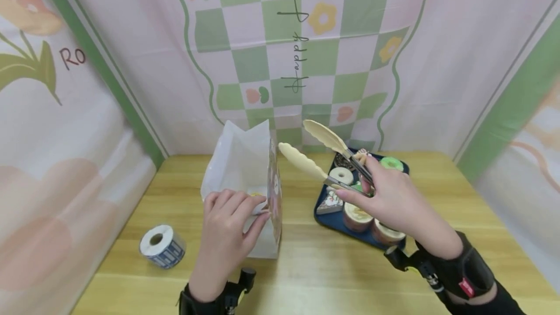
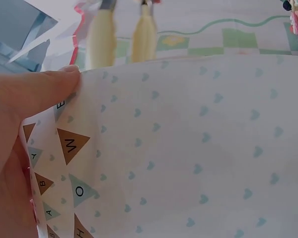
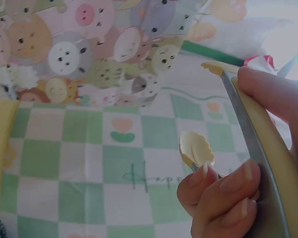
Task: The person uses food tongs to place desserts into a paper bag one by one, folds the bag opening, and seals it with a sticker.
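Note:
My left hand (image 1: 232, 222) pinches the near rim of a white paper bag (image 1: 242, 159), which stands upright with its mouth spread. In the left wrist view the thumb lies over the rim of the bag (image 2: 179, 148), whose side has small hearts and lettered pennants. A bit of something yellow shows inside, mostly hidden. My right hand (image 1: 393, 198) grips tongs (image 1: 325, 135) with cream tips, held over the tray's left part and pointing towards the bag. Their tips are spread apart, with nothing between them. The right wrist view shows fingers curled round the metal arms of the tongs (image 3: 258, 148).
Under the right hand lies a dark blue tray (image 1: 324, 219) with a white donut (image 1: 341, 175), a green donut (image 1: 391, 163), a cake slice (image 1: 330, 203) and round cakes (image 1: 357, 216). A label roll (image 1: 163, 247) stands left of the bag. Printed cloth (image 1: 280, 62) hangs behind.

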`<action>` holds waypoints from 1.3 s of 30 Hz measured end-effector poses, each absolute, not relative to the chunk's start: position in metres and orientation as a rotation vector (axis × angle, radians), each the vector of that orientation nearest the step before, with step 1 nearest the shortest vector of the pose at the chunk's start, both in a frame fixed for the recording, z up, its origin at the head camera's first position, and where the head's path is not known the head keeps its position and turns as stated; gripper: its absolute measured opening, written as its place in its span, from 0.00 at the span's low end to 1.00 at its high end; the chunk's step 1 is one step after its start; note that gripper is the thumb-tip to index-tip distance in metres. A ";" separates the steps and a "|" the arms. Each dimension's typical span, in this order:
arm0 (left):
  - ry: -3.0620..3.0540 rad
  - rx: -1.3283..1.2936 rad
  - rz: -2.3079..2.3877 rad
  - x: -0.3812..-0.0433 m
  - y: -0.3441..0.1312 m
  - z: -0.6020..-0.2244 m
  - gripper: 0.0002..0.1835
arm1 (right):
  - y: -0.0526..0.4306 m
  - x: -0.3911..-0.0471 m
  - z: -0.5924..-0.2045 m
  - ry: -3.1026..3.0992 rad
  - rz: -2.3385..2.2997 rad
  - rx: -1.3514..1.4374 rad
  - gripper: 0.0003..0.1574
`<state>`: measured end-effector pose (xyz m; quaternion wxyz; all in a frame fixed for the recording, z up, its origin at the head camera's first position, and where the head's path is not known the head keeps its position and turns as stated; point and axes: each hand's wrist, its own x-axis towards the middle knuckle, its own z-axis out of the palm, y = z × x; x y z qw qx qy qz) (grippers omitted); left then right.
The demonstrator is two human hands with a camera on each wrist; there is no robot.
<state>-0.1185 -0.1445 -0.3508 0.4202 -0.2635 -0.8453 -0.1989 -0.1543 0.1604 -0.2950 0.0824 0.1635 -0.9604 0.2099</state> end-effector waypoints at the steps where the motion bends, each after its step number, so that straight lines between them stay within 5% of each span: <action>1: -2.120 -0.660 -0.499 -0.118 -0.145 -0.351 0.13 | 0.163 -0.155 -0.298 -2.878 0.628 0.484 0.33; 21: -2.142 -0.659 -0.511 -0.120 -0.146 -0.351 0.12 | 0.189 -0.162 -0.348 -3.005 0.494 0.315 0.40; 32: -2.147 -0.657 -0.514 -0.120 -0.146 -0.351 0.12 | 0.190 -0.160 -0.361 -3.151 0.503 0.272 0.61; 39: -2.148 -0.659 -0.514 -0.120 -0.145 -0.352 0.13 | 0.190 -0.158 -0.368 -3.150 0.418 0.306 0.64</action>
